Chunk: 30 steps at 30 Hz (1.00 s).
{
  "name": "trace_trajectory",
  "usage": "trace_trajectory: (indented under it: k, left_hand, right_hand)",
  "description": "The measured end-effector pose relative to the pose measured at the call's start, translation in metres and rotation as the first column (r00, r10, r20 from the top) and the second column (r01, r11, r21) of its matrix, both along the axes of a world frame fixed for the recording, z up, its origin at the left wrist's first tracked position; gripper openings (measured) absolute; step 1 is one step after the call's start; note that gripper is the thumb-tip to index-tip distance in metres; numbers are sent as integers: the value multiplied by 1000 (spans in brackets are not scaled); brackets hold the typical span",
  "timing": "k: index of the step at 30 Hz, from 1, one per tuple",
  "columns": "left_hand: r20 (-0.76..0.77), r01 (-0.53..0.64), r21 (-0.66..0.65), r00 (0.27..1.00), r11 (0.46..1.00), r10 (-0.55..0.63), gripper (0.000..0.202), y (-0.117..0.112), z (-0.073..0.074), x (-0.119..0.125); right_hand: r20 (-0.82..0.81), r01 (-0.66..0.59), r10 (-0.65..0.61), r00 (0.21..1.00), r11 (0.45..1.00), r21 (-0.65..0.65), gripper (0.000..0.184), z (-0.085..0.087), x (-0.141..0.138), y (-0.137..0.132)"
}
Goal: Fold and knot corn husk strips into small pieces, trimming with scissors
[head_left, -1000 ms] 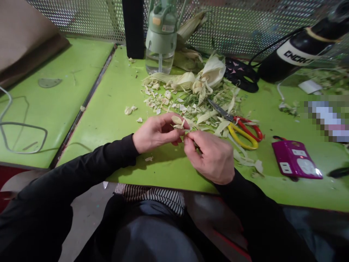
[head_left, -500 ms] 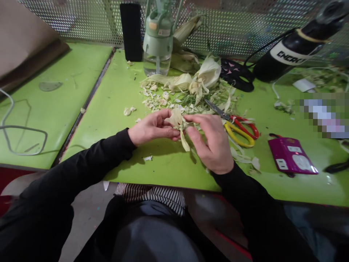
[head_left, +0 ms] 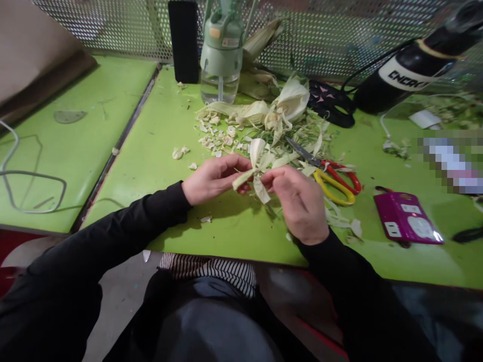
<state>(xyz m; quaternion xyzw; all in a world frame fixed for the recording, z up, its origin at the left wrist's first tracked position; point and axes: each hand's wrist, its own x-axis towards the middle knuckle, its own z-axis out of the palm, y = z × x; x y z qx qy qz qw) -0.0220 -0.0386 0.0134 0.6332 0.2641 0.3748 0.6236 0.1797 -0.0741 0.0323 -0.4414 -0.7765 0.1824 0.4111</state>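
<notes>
Pale corn-husk strips [head_left: 257, 171] pinched between both hands just above green tabletop [head_left: 158, 151]. Left hand [head_left: 213, 178] closed on one end; right hand [head_left: 300, 203] closed on other. Husk scraps [head_left: 260, 125] behind. Red-yellow scissors [head_left: 332, 176] right. Black bottle [head_left: 411, 70] reads "ENCRO…", partly cut off.

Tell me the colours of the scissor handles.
The scissor handles are one yellow, one red; the head view shows them.

Dry, papery husk strip [head_left: 260, 171]; smooth, slightly glossy green tabletop [head_left: 158, 151].
</notes>
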Motion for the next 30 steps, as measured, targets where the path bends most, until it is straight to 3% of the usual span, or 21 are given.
trace_trajectory:
  k: [3, 6, 10, 14, 17, 20, 24, 30]
  left_hand:
    - [2, 56, -1, 998, 998, -56, 37, -2, 1, 0]
    - [3, 68, -43, 998, 997, -68, 40, -4, 0, 1]
    - [44, 99, -60, 994, 993, -97, 46, -5, -1, 1]
    - [43, 82, -2, 996, 997, -82, 48, -3, -2, -1]
    - [15, 73, 48, 997, 996, -74, 49, -3, -2, -1]
    - [-55, 81, 127, 996, 989, -75, 46, -4, -1, -1]
    - [-120, 57, 224, 992, 973, -30, 45, -5, 0, -1]
    - [-44, 78, 262, 997, 962, -69, 43, -7, 1, -1]
  right_hand:
    - [-179, -10, -26, 983, 981, -193, 31, -1, 2, 4]
    - [-233, -44, -14, 972, 969, -241, 27, -4, 1, 6]
    - [-167, 38, -60, 984, 991, -130, 18, -4, -1, 4]
    - [-5, 13, -12, 1000, 997, 78, 10, -1, 2, 2]
    - [103, -18, -10, 995, 964, 267, 5, 2, 4, 1]
    - [153, -36, -23, 988, 927, 374, 6, 6, 4, -1]
    - [148, -50, -13, 989, 910, 412, 10, 10, 5, -2]
    - [130, -16, -24, 991, 955, 295, 9, 15, 8, -4]
